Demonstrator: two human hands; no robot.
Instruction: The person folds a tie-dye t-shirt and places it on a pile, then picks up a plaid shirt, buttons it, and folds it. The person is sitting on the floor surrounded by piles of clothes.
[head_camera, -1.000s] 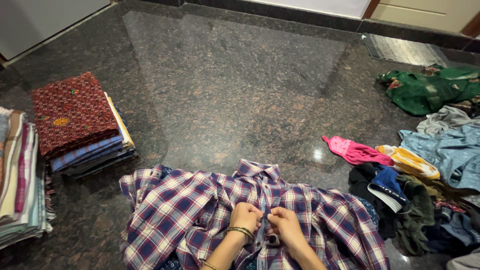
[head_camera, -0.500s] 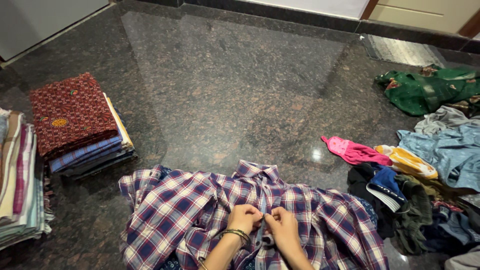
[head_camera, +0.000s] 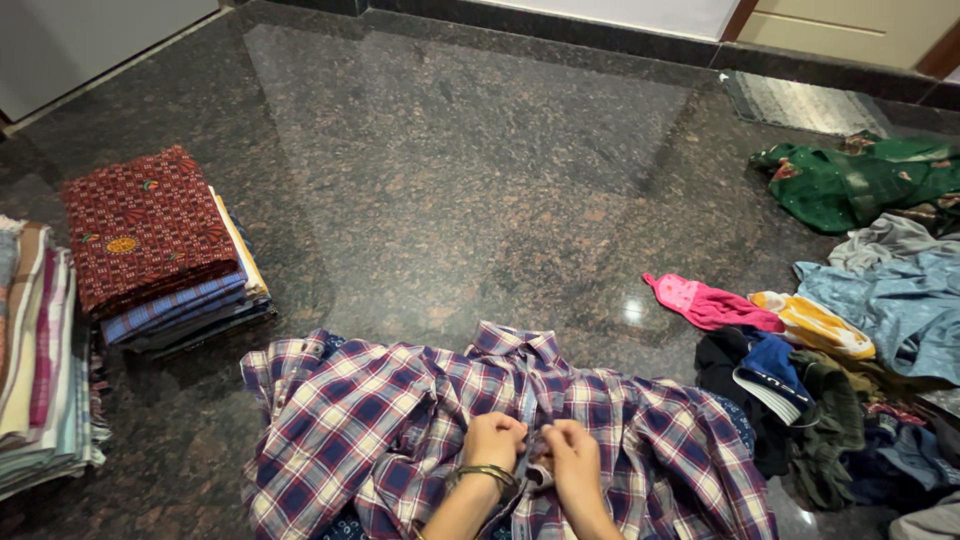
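Dark speckled stone floor (head_camera: 480, 180) was seen from above, polished enough to carry pale reflections, with a light wall base along the far edge. At the near edge a plaid shirt (head_camera: 380, 430), red, navy and white, was laid out flat and front up, collar pointing away, sleeves bunched to either side. Both hands were set together on its front placket, just below the collar. Left hand (head_camera: 492, 442) was curled, fingers closed on the fabric edge at the placket; a metal bangle (head_camera: 488, 474) was worn at that wrist. Right hand (head_camera: 572, 462) was held touching the left, fingertips pinched on the same strip of cloth; whether a button was caught between them could not be told. To the left, well apart from the shirt, a folded stack (head_camera: 160, 250) was noted, topped by a dark red patterned cloth over blue striped and yellow layers. A second stack (head_camera: 35, 350) of striped pale cloth was cut off by the left edge. To the right a loose heap of unfolded clothes (head_camera: 860, 370) was spread: a pink piece (head_camera: 712, 304) nearest the shirt, a green garment (head_camera: 860, 185) farthest back, light blue and grey pieces between, dark items beside the shirt's right sleeve.
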